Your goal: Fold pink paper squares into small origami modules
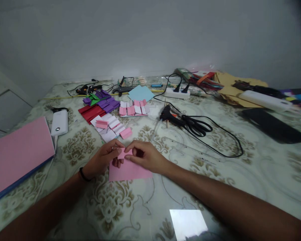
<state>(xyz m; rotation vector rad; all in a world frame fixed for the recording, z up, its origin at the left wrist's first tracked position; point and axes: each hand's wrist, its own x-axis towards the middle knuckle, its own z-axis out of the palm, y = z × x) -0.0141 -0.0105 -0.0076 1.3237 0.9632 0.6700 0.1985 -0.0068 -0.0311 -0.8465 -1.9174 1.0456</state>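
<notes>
Between both hands is a small folded piece of pink paper (124,153). My left hand (107,155), with a black band at its wrist, pinches its left side, thumb on the front. On the right side, my right hand (144,154) grips it between thumb and fingers. Beneath them a larger pink sheet (130,171) lies flat on the patterned table cover. Just beyond the hands sit several folded pink and white paper pieces (112,124), with another group of folded pieces (134,108) behind them.
Farther back are red folded papers (91,113), purple ones (110,104) and light blue sheets (140,93). A black glue gun (170,115) with a coiled cord lies right, near a power strip (177,93). At left are a white power bank (60,122) and a pink paper stack (22,152).
</notes>
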